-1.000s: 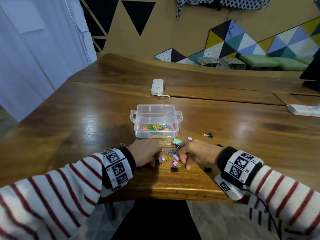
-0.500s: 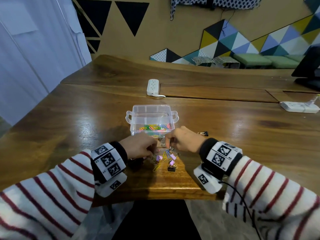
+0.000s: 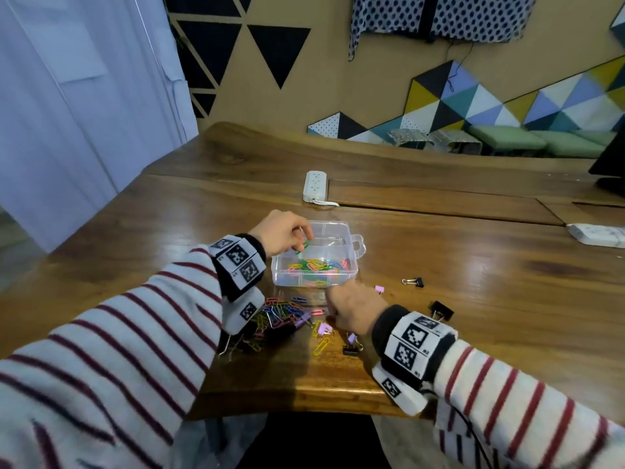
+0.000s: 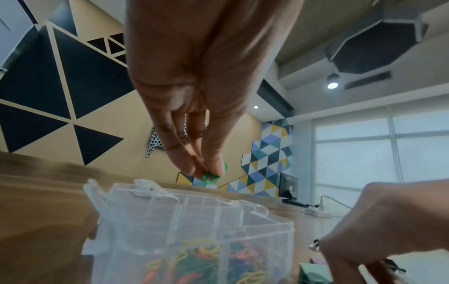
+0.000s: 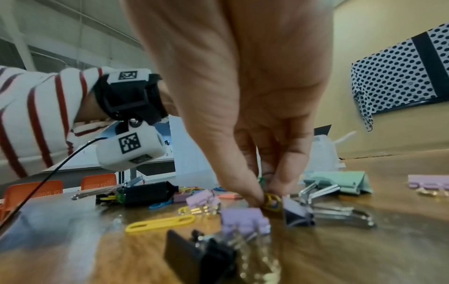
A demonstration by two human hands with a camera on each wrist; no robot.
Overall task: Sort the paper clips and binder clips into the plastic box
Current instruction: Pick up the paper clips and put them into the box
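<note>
A clear plastic box (image 3: 351, 272) (image 4: 243, 230) stands on the wooden table, its near compartment holding several coloured paper clips (image 3: 316, 265). My left hand (image 3: 301, 243) (image 4: 206, 171) hovers over the box's left rim and pinches a green paper clip (image 3: 305, 247) (image 4: 210, 177). In front of the box, my right hand (image 3: 333, 314) (image 5: 266, 196) is down on the table, pinching a yellow paper clip (image 5: 272, 200). Loose paper clips (image 3: 280, 311) and purple and black binder clips (image 3: 350, 343) (image 5: 243, 218) lie around it.
A mint binder clip (image 5: 340, 182) lies just beyond my right hand. Black binder clips (image 3: 441, 311) (image 3: 415, 281) and a purple one (image 3: 379, 288) sit to the right. A white power strip (image 3: 314, 186) lies behind the box. The table's front edge (image 3: 304, 406) is close.
My left hand has risen from the pile to over the box's left rim with a green paper clip. My right hand has stayed low at the pile in front of the box.
</note>
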